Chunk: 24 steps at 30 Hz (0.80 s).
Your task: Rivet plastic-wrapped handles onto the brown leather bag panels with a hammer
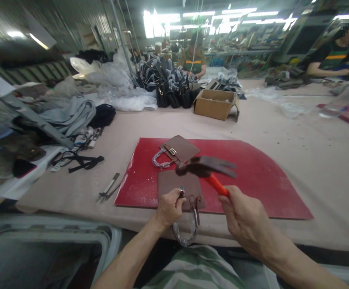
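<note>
1. Worktop [283,136]: long, pale beige cloth cover, runs well back into a workshop w/ ceiling strip lights. I log two other people at it: person at far end [194,58] and person at far right [327,60], each w/ hands on own work.
2. Red mat [252,180]: flat on worktop at its near edge, straight ahead of me.
3. Brown bag [174,182]: flat on the mat's near-left part. Its wrapped handle [185,237] hangs over the worktop edge.
4. Second brown bag [182,147]: flat on mat just behind item 3. Film-wrapped handle points left.
5. Off the mat, left side: thin metal tools [108,189], black straps [82,161], grey cloth [72,114].
6. Cardboard box [215,106]: open, mid-worktop, behind mat. Contents unclear from my view. Black bags [168,88] stand in a batch just left of it, beside clear plastic sheeting.
7. Left hand [168,206]: at item 3's near edge, fingers pinched shut on a small metal pin [181,192], held upright, tip on the bag by the handle mount.
8. Right hand [246,218]: fingers wrapped tight round the orange grip of a hammer [206,166]. Head is raised and blurred, above and just right of the pin, not touching it.
</note>
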{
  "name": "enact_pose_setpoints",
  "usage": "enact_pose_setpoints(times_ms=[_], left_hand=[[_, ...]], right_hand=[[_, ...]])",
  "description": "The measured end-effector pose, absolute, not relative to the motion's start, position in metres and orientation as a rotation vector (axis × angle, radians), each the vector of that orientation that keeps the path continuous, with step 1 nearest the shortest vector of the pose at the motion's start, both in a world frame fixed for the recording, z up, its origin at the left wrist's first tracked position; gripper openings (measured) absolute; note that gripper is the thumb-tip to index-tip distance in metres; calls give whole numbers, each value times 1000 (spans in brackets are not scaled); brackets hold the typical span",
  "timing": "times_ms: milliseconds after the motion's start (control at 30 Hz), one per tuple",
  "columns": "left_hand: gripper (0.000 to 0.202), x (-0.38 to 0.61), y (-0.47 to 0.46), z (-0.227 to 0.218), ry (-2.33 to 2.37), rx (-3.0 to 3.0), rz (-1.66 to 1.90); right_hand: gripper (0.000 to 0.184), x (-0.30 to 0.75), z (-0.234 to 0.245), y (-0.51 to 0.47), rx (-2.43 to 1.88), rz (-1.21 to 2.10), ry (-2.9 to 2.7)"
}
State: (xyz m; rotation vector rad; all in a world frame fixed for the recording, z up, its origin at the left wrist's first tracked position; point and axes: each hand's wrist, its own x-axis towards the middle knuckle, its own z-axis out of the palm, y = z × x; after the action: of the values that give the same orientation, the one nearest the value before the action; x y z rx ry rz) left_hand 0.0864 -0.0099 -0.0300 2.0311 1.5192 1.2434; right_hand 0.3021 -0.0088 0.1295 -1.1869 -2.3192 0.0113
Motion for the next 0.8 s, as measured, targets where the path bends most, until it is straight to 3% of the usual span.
enact_pose_setpoints(times_ms=[133, 267, 433, 533, 667, 800], left_hand=[[12, 86, -10, -29, 1514, 2014, 1237], [13, 86, -9, -30, 1500, 2056, 1233], [12, 86, -9, -30, 1511, 2108, 1175], [13, 86, -9, -30, 1504, 2111, 1181], [10, 86, -9, -32, 1515, 2071, 1165], [9, 88, -11, -28, 1517, 2054, 1176]], right_hand=[[26, 306, 137, -8, -1113, -102, -2489], [15, 307, 149, -12, -1151, -151, -2159], [23, 321, 128, -15, -1124, -127, -2534], [25, 331, 124, -11, -1258, -79, -2473], [29, 332, 114, 0, -1491, 180, -2274], [32, 335, 71, 23, -1677, 588, -2155]])
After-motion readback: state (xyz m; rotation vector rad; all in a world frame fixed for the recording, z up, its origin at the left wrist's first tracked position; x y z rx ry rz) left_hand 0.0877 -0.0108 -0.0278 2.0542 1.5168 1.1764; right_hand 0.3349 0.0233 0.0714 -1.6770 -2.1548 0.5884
